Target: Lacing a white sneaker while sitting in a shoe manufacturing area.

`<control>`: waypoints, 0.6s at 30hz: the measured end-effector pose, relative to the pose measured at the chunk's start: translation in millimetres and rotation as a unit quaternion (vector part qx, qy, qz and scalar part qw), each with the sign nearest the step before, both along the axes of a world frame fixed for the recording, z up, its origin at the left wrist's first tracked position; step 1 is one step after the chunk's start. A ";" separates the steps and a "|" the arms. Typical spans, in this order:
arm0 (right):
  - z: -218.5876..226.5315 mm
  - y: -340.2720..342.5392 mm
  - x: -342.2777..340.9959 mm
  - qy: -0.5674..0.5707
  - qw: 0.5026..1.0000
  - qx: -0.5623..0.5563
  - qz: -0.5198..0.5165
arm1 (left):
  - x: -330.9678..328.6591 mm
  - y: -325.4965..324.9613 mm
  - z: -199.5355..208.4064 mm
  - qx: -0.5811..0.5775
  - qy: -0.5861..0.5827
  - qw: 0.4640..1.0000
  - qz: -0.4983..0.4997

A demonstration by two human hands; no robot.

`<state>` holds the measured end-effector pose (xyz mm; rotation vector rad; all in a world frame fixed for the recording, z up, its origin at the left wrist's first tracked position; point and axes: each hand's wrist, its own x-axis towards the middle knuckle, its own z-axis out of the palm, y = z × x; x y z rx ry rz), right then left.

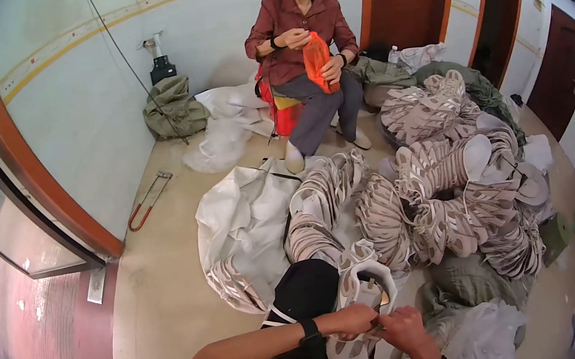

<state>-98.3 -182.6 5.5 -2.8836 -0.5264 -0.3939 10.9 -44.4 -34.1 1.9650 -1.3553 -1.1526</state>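
Observation:
Both my hands meet low in the view, just right of my black-clad leg, over pale beige shoe uppers. My left hand (357,320) is closed, its fingertips pinched against those of my right hand (404,330), which is closed too. What they pinch is too small to make out. A beige shoe upper (357,284) with an open collar lies directly beyond my fingers. Another upper (349,352) shows beneath my left hand. Stacked uppers (315,236) run in a row away from me, partly on a white sack (235,198).
Bundles of uppers (442,167) are heaped at the right. Clear plastic (485,335) lies near my right forearm. Ahead sits another person (302,51) holding an orange mesh bag (318,63). A red-handled metal tool (149,200) lies on the floor, near a glass door (18,190).

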 end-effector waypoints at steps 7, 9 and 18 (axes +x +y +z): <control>-6.2 1.6 -8.7 0.011 0.999 0.007 -0.044 | -10.6 7.2 7.6 -0.031 -0.050 0.998 0.003; -4.6 3.9 -9.6 0.010 0.999 0.013 -0.050 | -20.3 12.1 4.5 -0.118 -0.145 0.982 -0.005; -0.7 7.7 0.0 0.007 0.996 0.062 -0.057 | -12.0 42.8 21.2 -0.237 -0.324 0.916 0.020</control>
